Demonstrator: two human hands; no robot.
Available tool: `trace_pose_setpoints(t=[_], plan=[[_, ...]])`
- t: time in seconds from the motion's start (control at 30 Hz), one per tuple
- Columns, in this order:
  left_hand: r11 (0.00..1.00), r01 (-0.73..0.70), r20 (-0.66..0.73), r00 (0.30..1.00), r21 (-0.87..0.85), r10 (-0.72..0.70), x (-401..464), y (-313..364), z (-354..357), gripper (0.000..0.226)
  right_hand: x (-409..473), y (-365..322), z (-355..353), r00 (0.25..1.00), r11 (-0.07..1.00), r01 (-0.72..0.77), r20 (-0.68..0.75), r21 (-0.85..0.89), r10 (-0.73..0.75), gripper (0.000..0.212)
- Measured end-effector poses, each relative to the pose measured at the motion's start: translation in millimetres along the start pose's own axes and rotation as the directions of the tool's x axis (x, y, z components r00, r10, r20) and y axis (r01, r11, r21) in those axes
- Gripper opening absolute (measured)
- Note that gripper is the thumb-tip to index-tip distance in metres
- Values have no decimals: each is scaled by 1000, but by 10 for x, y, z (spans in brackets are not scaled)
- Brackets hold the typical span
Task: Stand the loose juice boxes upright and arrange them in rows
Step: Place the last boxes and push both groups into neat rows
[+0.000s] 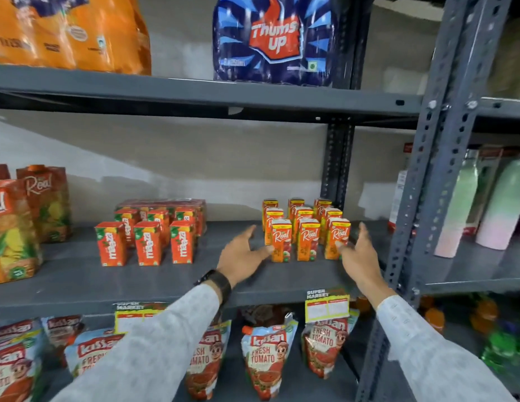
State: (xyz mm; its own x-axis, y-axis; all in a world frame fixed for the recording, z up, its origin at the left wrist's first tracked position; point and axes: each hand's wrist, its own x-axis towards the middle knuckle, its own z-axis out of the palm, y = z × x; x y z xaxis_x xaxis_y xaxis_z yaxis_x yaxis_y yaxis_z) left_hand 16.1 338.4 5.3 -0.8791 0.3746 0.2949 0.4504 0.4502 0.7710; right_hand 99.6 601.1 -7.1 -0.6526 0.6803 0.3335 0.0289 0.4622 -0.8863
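Observation:
Several small orange Real juice boxes [308, 230] stand upright in three rows on the grey middle shelf [154, 280], right of centre. My left hand [243, 255] is open at the left side of the block, its thumb touching the front left box. My right hand [360, 253] is open at the right side, thumb against the front right box [337, 238]. Neither hand holds anything. To the left, several red Maaza juice boxes [148, 242] also stand upright in rows.
Large Real cartons [18, 221] stand at the shelf's left end. A grey upright post [427, 181] is just right of my right hand, with bottles [496, 204] beyond. Ketchup pouches [264, 358] fill the shelf below; soda packs [273, 39] sit above.

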Motion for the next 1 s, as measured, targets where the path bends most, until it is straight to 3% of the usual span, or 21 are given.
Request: trace_pose_setpoints(t=[0.07,0.2,0.37,0.73,1.0], plan=[[990,30,101,995,-136,-16,107,58,77,85,159,83,-23,997,996,-32,76,86,26,82],[971,12,160,987,-237,27,232,147,199,56,361,169,-18,979,988,-23,201,154,-8,56],[956,22,82,997,-293,2,279,215,365,40,406,221,-28,980,981,12,191,191,-49,46],[957,60,82,996,-283,-38,348,177,518,65,334,213,76,957,966,72,255,246,-137,46],[972,12,101,995,-235,13,243,145,479,59,279,208,-9,931,953,63,326,296,-163,47]])
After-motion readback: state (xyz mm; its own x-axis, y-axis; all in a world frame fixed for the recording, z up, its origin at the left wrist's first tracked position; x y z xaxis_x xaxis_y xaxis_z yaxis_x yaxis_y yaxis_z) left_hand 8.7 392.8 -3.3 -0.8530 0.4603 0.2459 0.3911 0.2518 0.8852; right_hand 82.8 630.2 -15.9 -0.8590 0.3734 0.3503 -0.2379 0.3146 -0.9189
